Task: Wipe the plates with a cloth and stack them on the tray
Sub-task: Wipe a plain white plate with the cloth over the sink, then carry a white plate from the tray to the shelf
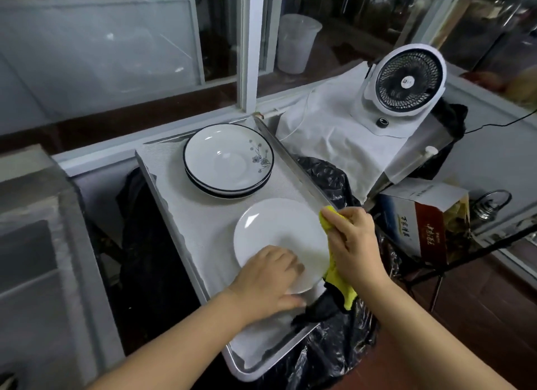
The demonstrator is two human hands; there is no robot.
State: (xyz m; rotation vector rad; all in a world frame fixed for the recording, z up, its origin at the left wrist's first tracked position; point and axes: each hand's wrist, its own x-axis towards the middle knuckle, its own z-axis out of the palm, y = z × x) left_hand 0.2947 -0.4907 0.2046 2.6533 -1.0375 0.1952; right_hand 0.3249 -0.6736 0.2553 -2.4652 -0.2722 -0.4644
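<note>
One plain white round plate (279, 238) lies at the near end of a rectangular metal tray (293, 163) lined with a pale grey mat (186, 215). Left hand (266, 276) rests on the plate's 7 o'clock rim, fingers spread fairly flat across its surface, thumb under or along the edge. Right hand (353, 241) at the plate's 3 o'clock edge, fingers curled around a yellow cloth with black trim (338, 285); the cloth bunches at the fingertips and hangs down past the wrist toward 5 o'clock, its black part lying on the tray.

At 12 o'clock from the plate, on the tray's far end, a stack of white shallow plates with dark rims (228, 161); the top one carries a grey floral sprig. Plate and stack sit close, apart.

Black plastic sheeting (325, 174) beneath the tray's right side. At 1 o'clock, a white round desk fan with black grille (406, 78) on a white cloth cover (334, 134). At 3 o'clock, a printed cardboard box (421, 224).
</note>
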